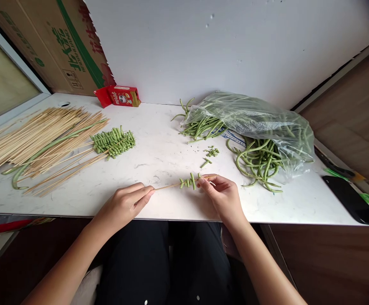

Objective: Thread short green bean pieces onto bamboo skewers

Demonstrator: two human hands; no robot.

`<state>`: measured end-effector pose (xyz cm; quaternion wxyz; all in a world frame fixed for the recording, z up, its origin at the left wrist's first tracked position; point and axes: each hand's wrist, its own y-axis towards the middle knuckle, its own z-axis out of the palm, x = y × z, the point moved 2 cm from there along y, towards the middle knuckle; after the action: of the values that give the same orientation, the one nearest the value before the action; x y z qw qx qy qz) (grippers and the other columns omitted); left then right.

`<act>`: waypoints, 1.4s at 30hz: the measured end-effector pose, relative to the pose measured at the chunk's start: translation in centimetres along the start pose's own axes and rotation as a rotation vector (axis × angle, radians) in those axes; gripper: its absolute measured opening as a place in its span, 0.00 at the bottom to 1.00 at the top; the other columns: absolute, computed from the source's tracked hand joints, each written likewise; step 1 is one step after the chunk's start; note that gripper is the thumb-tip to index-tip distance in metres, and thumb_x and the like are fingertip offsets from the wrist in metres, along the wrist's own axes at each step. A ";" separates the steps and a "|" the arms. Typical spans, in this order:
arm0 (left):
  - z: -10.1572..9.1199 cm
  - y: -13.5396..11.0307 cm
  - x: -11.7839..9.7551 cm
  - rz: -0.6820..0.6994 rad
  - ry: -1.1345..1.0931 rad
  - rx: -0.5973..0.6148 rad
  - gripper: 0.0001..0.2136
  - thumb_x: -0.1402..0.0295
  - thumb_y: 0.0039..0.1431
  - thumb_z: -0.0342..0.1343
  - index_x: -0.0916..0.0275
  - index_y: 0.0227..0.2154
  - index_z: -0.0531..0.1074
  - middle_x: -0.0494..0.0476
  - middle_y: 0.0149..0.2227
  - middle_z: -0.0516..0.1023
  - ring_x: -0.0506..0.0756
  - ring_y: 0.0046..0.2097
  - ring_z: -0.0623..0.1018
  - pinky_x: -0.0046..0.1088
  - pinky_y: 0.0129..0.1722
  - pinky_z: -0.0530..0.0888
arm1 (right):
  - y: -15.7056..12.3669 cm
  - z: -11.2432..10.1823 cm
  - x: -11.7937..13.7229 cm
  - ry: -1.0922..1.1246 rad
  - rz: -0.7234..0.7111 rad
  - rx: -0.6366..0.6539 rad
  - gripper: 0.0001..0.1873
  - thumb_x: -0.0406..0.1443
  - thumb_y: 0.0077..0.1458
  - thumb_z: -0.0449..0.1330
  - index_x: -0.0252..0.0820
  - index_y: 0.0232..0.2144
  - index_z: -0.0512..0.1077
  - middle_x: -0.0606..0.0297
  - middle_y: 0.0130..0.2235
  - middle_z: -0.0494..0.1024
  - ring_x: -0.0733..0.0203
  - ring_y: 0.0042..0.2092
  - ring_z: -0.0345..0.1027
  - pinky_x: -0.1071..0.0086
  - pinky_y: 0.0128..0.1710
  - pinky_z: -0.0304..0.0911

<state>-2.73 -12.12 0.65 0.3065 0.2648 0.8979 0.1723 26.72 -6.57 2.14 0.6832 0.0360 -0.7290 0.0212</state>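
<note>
My left hand (125, 204) is closed in a pinch on a thin bamboo skewer (168, 186), held nearly level above the table's front edge. Several short green bean pieces (188, 182) are threaded crosswise along its right part. At that end, the closed fingers of my right hand (225, 195) pinch another bean piece (199, 180), partly hidden by the thumb. Just beyond lie loose cut pieces (212, 151) in a small heap. To the left, skewers filled with packed bean pieces (116, 142) rest side by side.
Many bare bamboo skewers (38, 137) cover the left side, with a long bean (49, 146) across them. A clear plastic bag (251, 112) spills long green beans (264, 163) at the right. A red box (124, 96) stands near the wall; a black phone (351, 199) lies far right.
</note>
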 end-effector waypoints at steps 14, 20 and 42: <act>-0.1 -0.1 -0.5 0.104 0.065 -0.081 0.12 0.72 0.74 0.53 0.60 0.55 0.77 0.57 0.38 0.83 0.52 0.35 0.81 0.26 0.40 0.79 | -0.7 0.9 0.3 -0.005 0.071 -0.032 0.21 0.53 0.52 0.74 0.41 0.30 0.83 0.56 0.36 0.85 0.55 0.35 0.74 0.63 0.35 0.69; -0.1 0.0 -0.4 0.096 0.049 -0.078 0.11 0.72 0.74 0.54 0.60 0.52 0.78 0.57 0.37 0.82 0.52 0.35 0.81 0.26 0.41 0.78 | -0.6 0.9 0.5 -0.007 0.077 -0.008 0.22 0.54 0.53 0.73 0.41 0.33 0.83 0.58 0.35 0.84 0.56 0.34 0.73 0.63 0.36 0.68; 0.2 0.1 0.1 -0.018 0.083 -0.179 0.11 0.68 0.75 0.52 0.58 0.49 0.80 0.54 0.33 0.79 0.51 0.33 0.78 0.25 0.37 0.76 | 7.3 -3.4 0.8 -1.265 -0.548 0.124 0.13 0.33 0.69 0.58 0.45 0.43 0.84 0.47 0.53 0.78 0.35 0.54 0.63 0.44 0.51 0.65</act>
<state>-2.62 -11.97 0.52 0.2929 0.2209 0.8931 0.2602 29.51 0.92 3.33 0.1043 0.2633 -0.9494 -0.1356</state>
